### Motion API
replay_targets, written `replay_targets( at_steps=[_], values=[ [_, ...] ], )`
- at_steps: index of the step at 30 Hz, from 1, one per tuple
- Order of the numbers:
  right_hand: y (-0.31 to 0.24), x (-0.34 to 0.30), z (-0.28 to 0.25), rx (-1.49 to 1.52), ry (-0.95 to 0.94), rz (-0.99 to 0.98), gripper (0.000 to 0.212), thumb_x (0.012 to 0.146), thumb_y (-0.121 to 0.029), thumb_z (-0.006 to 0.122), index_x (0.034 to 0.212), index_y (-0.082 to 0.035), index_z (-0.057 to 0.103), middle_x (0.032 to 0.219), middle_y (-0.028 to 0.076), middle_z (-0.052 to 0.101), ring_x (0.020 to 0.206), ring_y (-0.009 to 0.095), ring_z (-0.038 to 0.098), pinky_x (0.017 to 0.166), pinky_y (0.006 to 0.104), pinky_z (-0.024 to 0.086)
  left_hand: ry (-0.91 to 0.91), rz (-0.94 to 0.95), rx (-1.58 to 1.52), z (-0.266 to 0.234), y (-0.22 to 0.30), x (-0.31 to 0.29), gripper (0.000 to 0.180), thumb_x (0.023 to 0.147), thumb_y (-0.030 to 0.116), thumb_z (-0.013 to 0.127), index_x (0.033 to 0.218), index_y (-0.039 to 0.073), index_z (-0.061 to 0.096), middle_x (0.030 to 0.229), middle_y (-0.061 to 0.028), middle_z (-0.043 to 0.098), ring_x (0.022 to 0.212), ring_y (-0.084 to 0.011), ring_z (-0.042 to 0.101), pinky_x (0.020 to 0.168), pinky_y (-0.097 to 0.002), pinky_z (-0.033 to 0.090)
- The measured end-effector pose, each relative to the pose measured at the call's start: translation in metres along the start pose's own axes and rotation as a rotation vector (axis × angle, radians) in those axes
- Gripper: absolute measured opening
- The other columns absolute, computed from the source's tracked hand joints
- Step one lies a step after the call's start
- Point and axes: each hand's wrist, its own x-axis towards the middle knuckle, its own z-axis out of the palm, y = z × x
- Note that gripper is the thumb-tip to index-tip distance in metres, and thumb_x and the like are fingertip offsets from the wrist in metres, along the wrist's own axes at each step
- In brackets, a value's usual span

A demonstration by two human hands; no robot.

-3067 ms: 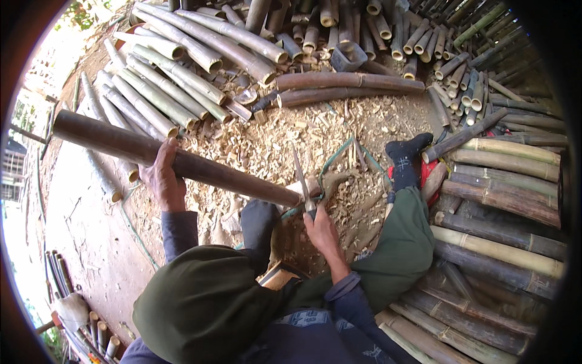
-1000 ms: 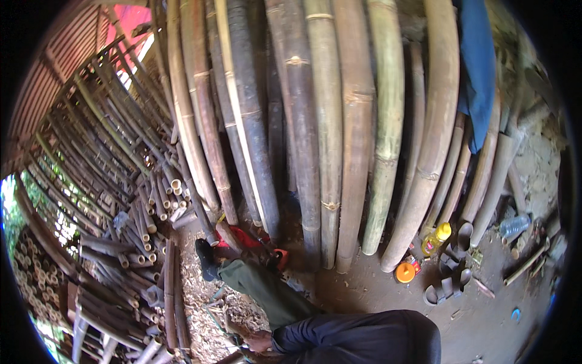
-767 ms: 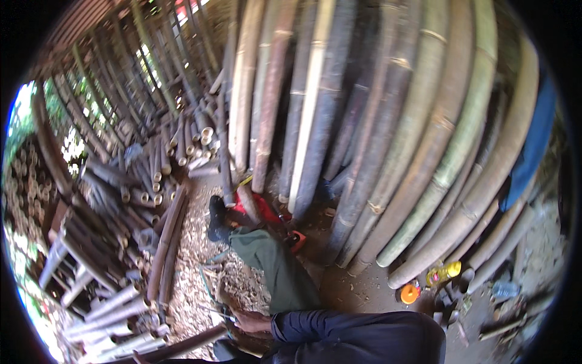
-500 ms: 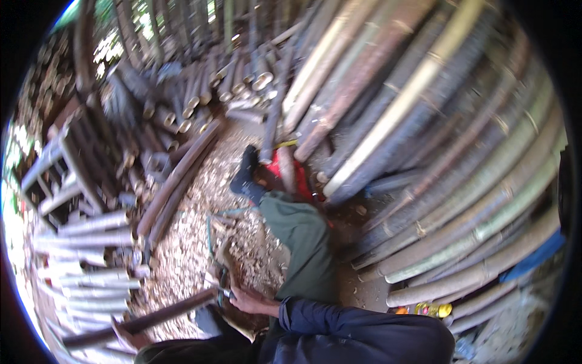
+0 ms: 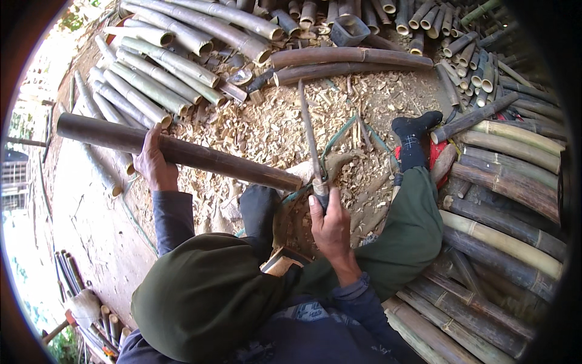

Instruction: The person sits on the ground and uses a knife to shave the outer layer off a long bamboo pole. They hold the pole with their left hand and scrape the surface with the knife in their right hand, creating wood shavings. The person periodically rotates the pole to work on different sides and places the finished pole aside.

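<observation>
My left hand (image 5: 156,161) grips a dark brown bamboo pole (image 5: 227,164) near its middle. The pole lies slantwise, its near-right end beside a pale wooden branch (image 5: 338,160). In my right hand (image 5: 331,225) is a long, narrow-bladed knife (image 5: 310,130), held by its handle. Its blade points away from me, past the pole's right end and apart from it. Between my legs, a cut piece of bamboo (image 5: 282,263) shows a pale inner face. My dark-covered feet rest on either side of the branch, the right one stretched out.
Pale wood chips (image 5: 242,130) cover the ground ahead. Stacked bamboo poles (image 5: 148,76) lie at the far left, with more poles (image 5: 503,242) along the right. Two long brown poles (image 5: 351,57) lie beyond the chips, near a dark plastic container (image 5: 350,30). A green cord (image 5: 341,134) crosses the chips.
My view has swung left and is sharper. The same pole remains in my left hand and the knife in my right; both now sit higher in view.
</observation>
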Motion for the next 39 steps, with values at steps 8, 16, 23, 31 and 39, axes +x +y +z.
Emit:
replay_targets(
  at_steps=[8,16,23,31,39],
  values=[
    [0.062,0.0,0.038,-0.373,-0.258,0.286,0.034,0.103,-0.027,0.063,0.12,0.0,0.05,0.092,0.03,0.07,0.085,0.051,0.07,0.068,0.056,0.056,-0.061,0.035,-0.076,0.008,0.001,-0.007,0.023,0.078,0.003,0.088,0.092,-0.006,0.073,0.085,-0.009,0.071,0.07,-0.0184,0.069,0.062,-0.0338,0.059],
    [0.03,-0.014,0.031,0.125,0.169,-0.103,0.032,0.103,-0.029,0.065,0.115,-0.002,0.053,0.088,0.028,0.069,0.08,0.049,0.069,0.065,0.0547,0.054,-0.22,0.064,-0.071,-0.006,0.002,-0.008,0.023,0.083,0.005,0.084,0.098,-0.01,0.076,0.09,-0.0117,0.072,0.081,-0.0203,0.071,0.07,-0.0355,0.061],
    [0.023,0.005,0.02,-0.098,-0.123,0.08,0.032,0.104,-0.028,0.063,0.118,-0.001,0.054,0.093,0.03,0.07,0.084,0.05,0.069,0.067,0.0556,0.054,-0.35,0.029,-0.162,-0.015,0.008,-0.008,0.041,0.086,0.005,0.078,0.121,-0.004,0.058,0.1,-0.0152,0.071,0.084,-0.0263,0.074,0.074,-0.0396,0.062],
    [0.057,-0.001,0.049,-0.284,-0.186,0.251,0.035,0.103,-0.031,0.062,0.115,0.0,0.052,0.091,0.032,0.069,0.087,0.052,0.067,0.07,0.0613,0.051,-0.475,0.037,-0.202,-0.008,0.015,-0.021,0.045,0.087,0.006,0.076,0.126,-0.002,0.055,0.108,-0.0131,0.068,0.091,-0.0255,0.071,0.083,-0.0413,0.06],
    [-0.025,0.0,0.004,0.078,0.014,-0.071,0.034,0.105,-0.029,0.058,0.122,0.0,0.05,0.092,0.032,0.07,0.083,0.053,0.068,0.068,0.0587,0.053,-0.033,0.109,-0.031,-0.02,0.005,-0.017,0.036,0.079,0.004,0.09,0.106,-0.002,0.066,0.092,-0.008,0.07,0.077,-0.0167,0.069,0.072,-0.0322,0.058]
  ],
)
